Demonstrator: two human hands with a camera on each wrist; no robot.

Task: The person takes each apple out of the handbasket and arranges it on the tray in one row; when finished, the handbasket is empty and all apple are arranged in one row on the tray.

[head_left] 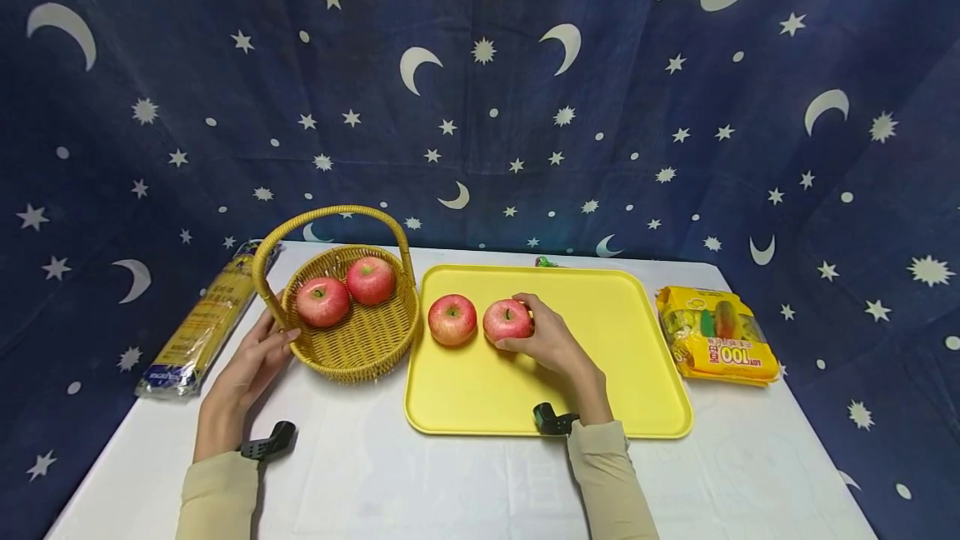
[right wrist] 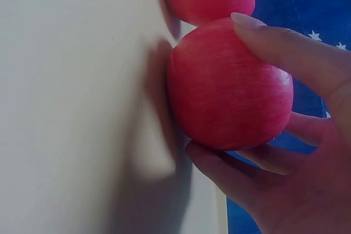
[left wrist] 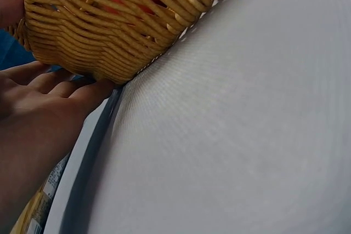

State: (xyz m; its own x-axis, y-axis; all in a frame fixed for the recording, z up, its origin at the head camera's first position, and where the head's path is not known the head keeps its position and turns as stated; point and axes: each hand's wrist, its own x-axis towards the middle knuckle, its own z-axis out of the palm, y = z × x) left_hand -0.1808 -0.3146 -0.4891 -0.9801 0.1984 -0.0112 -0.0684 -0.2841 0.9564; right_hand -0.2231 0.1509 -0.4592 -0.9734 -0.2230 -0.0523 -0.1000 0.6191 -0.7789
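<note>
My right hand (head_left: pixel 551 340) grips a red apple (head_left: pixel 507 321) over the yellow tray (head_left: pixel 600 357), thumb on one side and fingers on the other. In the right wrist view the apple (right wrist: pixel 230 86) casts a shadow on the tray. Just left of it, a second apple (head_left: pixel 452 320) sits on the tray. At the left stands a wicker basket (head_left: pixel 367 348) with an arched handle, holding two apples, one at its left (head_left: pixel 322 302) and one at the back (head_left: pixel 371 280). My left hand (head_left: pixel 251 365) holds the basket's left side, thumb at the rim and fingers against the outer wall (left wrist: pixel 98 31).
A long clear-and-yellow plastic packet (head_left: pixel 206 319) lies along the table's left edge. Right of the tray is a yellow packet (head_left: pixel 718 336) printed with "100". Something small and green (head_left: pixel 545 262) shows behind the tray. A blue star-and-moon cloth (head_left: pixel 480 107) hangs behind the white table (head_left: pixel 390 482).
</note>
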